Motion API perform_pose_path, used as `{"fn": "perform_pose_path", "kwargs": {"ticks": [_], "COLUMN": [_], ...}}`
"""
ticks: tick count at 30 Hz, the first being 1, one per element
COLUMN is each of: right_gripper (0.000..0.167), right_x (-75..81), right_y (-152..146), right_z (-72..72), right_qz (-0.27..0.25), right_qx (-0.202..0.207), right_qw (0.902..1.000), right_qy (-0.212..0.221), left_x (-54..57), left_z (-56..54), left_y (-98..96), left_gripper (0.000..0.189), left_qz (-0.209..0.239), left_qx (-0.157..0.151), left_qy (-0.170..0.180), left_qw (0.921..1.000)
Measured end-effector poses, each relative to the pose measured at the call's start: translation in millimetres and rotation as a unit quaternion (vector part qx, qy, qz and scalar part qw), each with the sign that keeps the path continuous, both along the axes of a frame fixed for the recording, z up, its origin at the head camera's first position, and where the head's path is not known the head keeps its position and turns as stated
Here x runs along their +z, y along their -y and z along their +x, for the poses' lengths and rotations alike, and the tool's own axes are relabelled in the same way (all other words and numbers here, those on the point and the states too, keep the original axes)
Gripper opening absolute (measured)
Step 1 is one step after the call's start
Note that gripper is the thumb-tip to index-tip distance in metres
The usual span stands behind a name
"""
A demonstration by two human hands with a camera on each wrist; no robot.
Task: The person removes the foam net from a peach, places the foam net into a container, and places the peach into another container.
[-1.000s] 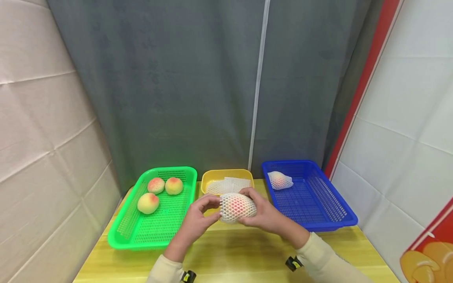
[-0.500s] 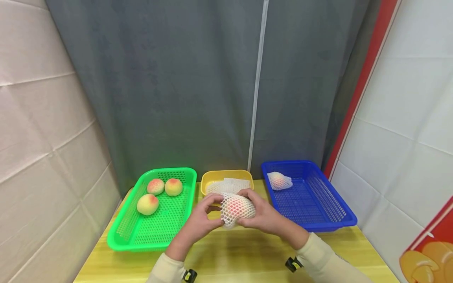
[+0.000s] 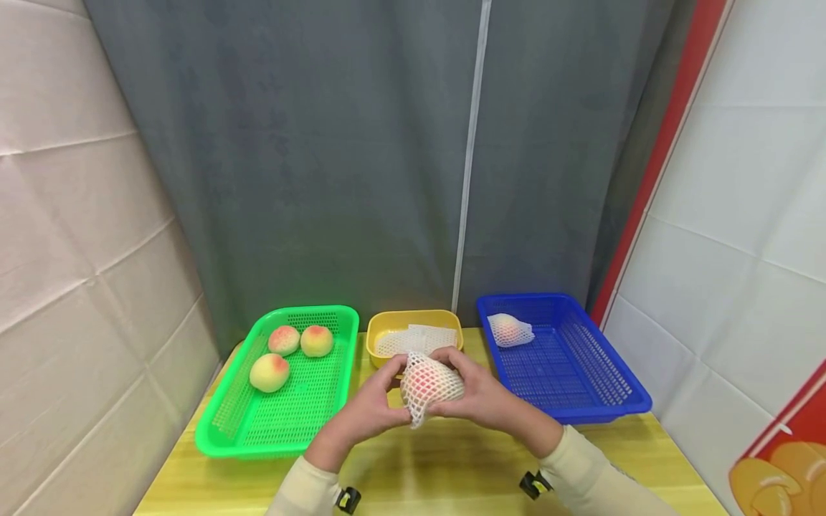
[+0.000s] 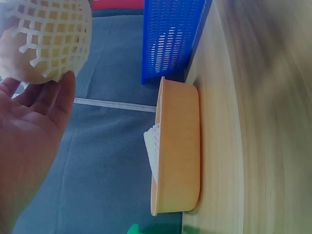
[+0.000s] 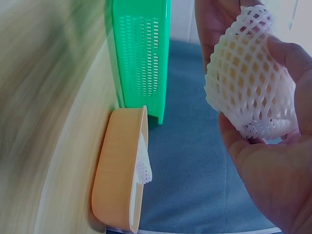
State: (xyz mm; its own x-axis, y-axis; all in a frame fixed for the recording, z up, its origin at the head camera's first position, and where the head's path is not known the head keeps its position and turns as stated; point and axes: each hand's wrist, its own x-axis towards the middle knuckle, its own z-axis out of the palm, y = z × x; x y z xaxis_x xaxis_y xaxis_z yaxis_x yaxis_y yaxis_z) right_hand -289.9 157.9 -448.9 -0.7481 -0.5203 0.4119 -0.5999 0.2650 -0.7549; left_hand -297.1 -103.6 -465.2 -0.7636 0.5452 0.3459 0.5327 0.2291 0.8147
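Peach (image 3: 436, 380) seems mid-wrapping: left hand (image 3: 371, 403) pinches net sleeve (image 5: 243, 83) near its edge, right hand (image 3: 480, 390) grips netted peach, next likely wants edge evened out.

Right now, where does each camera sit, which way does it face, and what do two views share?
Head: worn on the head, facing forward and down over the green basket, tub and blue basket; left hand, right hand and sleeves show.
Left wrist: worn there, facing the tub and blue basket; the left hand shows.
Right wrist: worn there, facing the tub and green basket; the right hand and part of the left show.
Shared: both wrist views show the netted peach and the tub.
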Motion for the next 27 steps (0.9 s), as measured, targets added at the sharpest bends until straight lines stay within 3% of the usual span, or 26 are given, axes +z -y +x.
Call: {"fn": "perform_pose_path", "kwargs": {"ticks": [12, 22, 27], "right_gripper": [0.067, 0.020, 0.013], "right_x": [-2.8, -1.1, 0.8], "right_y": [0, -5, -8], "right_z": [-1.6, -0.8, -1.2], "right_qz": [-0.010, -0.041, -0.010], "right_qx": [0.000, -0.014, -0.008], "right_qw": [0.9999, 0.9990, 0.9999], "right_qy": [0.005, 0.009, 0.009], "left_x": [-3.7, -6.3, -5.5], "left_z": [-1.5, -5.0, -3.7], "left_y": [3.1, 13.9, 16.8], "left_gripper": [0.083, 0.073, 0.074], "left_qz": [-0.003, 0.027, 0.025], "left_qx": [0.023, 0.016, 0.013], "left_qy": [-0.037, -0.035, -0.029], "left_qw": [0.9991, 0.9989, 0.9992]}}
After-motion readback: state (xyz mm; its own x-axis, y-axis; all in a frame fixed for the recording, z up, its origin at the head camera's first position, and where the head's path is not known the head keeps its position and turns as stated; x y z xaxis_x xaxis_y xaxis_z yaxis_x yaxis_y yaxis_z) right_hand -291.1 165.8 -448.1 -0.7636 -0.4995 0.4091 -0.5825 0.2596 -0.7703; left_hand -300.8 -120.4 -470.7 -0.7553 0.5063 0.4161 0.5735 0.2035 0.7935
